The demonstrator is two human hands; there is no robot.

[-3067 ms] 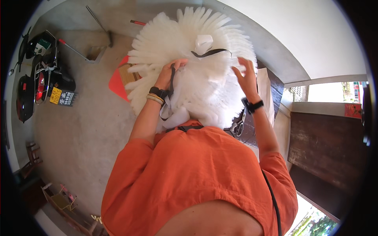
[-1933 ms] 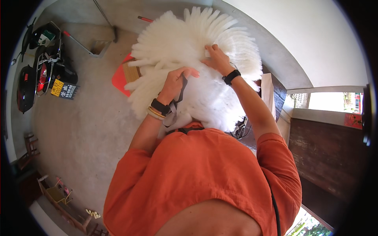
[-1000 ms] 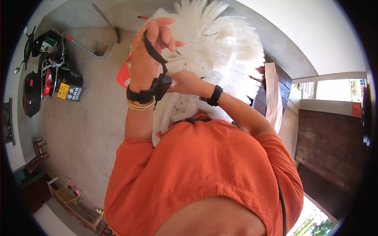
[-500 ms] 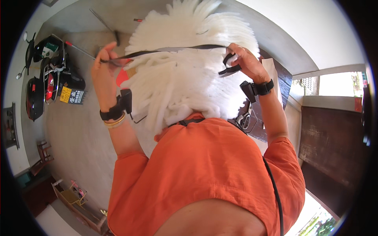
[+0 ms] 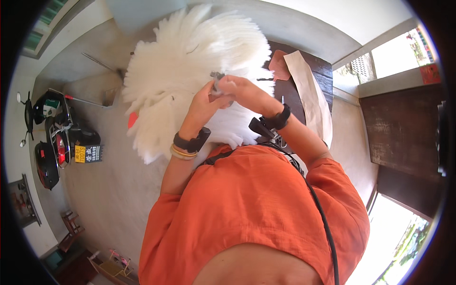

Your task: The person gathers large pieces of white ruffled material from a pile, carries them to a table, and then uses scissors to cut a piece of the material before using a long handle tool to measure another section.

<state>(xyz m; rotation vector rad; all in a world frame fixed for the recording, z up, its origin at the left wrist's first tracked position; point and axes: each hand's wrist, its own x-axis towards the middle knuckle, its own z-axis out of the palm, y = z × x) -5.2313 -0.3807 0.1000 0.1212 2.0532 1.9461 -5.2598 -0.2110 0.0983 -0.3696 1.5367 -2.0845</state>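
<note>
My left hand [image 5: 205, 105] and my right hand [image 5: 248, 96] meet above a large white fluffy pile [image 5: 164, 78]. Between their closed fingers is a dark strap [image 5: 217, 76], bunched up, with only a short grey-black part showing at the fingertips. The rest of the strap is hidden by the hands. The pile is made of many long, soft white tufts fanning outward, and a few thin dark threads lie on it. Each wrist wears a black band with a small box; a bangle [image 5: 183, 153] circles the left forearm.
Right of the pile, a dark table [image 5: 323, 76] carries a red comb-like piece [image 5: 279, 66] and a long strip of brown paper [image 5: 308, 102]. A motorcycle [image 5: 59, 137] stands at the left, near a red-handled pole [image 5: 85, 100]. A black cable [image 5: 323, 213] runs over my orange top.
The strap was stretched wide between my hands; now they have come together and it is bunched in them. My view has shifted, showing more of the table at the right.
</note>
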